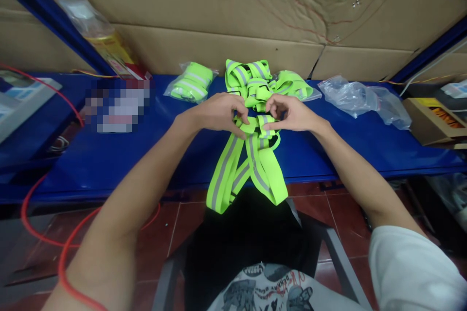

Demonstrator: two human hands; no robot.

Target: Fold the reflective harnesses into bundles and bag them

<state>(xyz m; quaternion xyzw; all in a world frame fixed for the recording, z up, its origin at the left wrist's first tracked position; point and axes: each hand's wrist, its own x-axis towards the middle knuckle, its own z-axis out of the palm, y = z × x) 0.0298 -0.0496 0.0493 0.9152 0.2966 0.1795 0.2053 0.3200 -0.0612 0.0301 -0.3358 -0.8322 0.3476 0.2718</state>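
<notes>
Neon yellow reflective straps point(223, 177) with grey stripes hang in loops over the front edge of the blue table, reaching down to my lap. My left hand point(222, 112) pinches a strap at the upper left of this bundle. On the other side, my right hand point(288, 114) grips the bundle between thumb and fingers, close to a folded strap end. More loose reflective straps point(248, 75) are heaped just behind both hands. A clear bag of folded straps point(191, 82) lies beyond my left hand. Another bagged bundle point(293, 83) rests behind my right hand.
Crumpled clear plastic bags point(350, 97) lie right on the blue table point(146, 160). A cardboard box point(436, 119) stands at the far right, a bottle point(98, 34) at the back left. A red hose point(63, 265) loops by my left arm. Cardboard point(219, 5) lines the back.
</notes>
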